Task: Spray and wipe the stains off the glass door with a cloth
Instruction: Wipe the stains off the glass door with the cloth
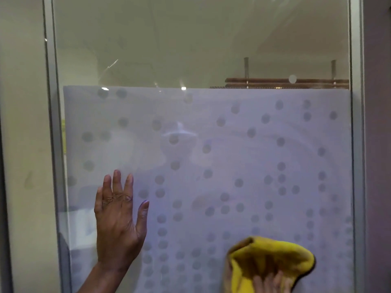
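On the frosted, dotted glass door (pixel 211 144) the left grip (pixel 118 225) rests flat, fingers spread; the right grip (pixel 271 282) presses a yellow cloth (pixel 270 256) against it.

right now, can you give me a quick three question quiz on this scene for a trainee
1. True or false: the left hand holds a spray bottle.
2. The right hand touches a cloth that is: A blue, B yellow, C white.
3. Fill in: the frosted film on the glass bears a pattern of round ___.

Key: 1 false, its fingers are straight and it holds nothing; 2 B; 3 dots.
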The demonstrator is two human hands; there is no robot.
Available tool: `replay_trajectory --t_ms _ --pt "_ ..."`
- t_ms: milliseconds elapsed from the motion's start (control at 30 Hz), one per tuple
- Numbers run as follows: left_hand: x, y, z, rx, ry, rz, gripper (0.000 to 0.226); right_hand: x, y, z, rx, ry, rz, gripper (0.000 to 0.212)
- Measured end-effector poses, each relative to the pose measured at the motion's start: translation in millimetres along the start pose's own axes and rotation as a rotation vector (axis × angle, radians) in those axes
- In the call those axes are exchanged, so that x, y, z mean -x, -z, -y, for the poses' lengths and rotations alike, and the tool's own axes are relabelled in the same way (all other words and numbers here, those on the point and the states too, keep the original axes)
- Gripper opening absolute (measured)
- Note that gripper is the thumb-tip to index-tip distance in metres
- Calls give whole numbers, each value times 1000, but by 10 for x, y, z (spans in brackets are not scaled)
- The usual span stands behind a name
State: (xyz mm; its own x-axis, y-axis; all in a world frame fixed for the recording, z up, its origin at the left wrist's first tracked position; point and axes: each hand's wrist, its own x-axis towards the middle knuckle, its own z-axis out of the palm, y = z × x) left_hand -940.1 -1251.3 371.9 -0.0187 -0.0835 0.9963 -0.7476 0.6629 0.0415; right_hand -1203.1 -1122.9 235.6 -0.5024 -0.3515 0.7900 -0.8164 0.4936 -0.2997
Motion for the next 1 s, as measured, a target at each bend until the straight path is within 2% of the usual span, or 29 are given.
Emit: replay_trajectory --t_ms 33,67,100,133,200,233,267,400,533,633,800,900,1000 --pt "8 -7 12 -15 -34 -5 66 -135 -36 -166 -135 -122 120 54" --pt "19 -2 24 -13 -32 -13 66 -278 36 -246 -279 -341 173 59" --pt "13 -2 31 -15 -30 -15 66 -414 69 -377 -252 -480 221 59" --pt "2 -12 32 -25 -32 -14 66 -541 105 -433 -273 -512 126 59" --pt "12 -19 26 -22 -22 5 66 -729 214 -479 -415 -518 -327 60" --pt "11 -24 21 -35 -33 4 66 -807 269 -434 -448 -494 -452 60" --pt "13 -30 25 -57 -42 -3 66 -931 339 -401 -487 -486 -509 61" --pt "7 -44 37 -82 -31 4 66 -1504 565 -376 -611 -527 -528 66" --pt "-5 -37 22 -81 -25 2 65 -2027 897 -78 -767 -467 -583 71" --pt "-6 -21 -7 -91 -22 15 66 -2317 1200 258 -822 -332 -608 66" --pt "-2 -13 -5 -104 -42 20 67 -2348 1577 1127 -746 141 -515 62" --pt "-17 8 -17 -98 -36 24 66 -2032 1548 1556 -592 444 -391 77" --pt "-17 53 -12 72 6 -28 61 -1546 1333 1723 -532 624 -284 87"
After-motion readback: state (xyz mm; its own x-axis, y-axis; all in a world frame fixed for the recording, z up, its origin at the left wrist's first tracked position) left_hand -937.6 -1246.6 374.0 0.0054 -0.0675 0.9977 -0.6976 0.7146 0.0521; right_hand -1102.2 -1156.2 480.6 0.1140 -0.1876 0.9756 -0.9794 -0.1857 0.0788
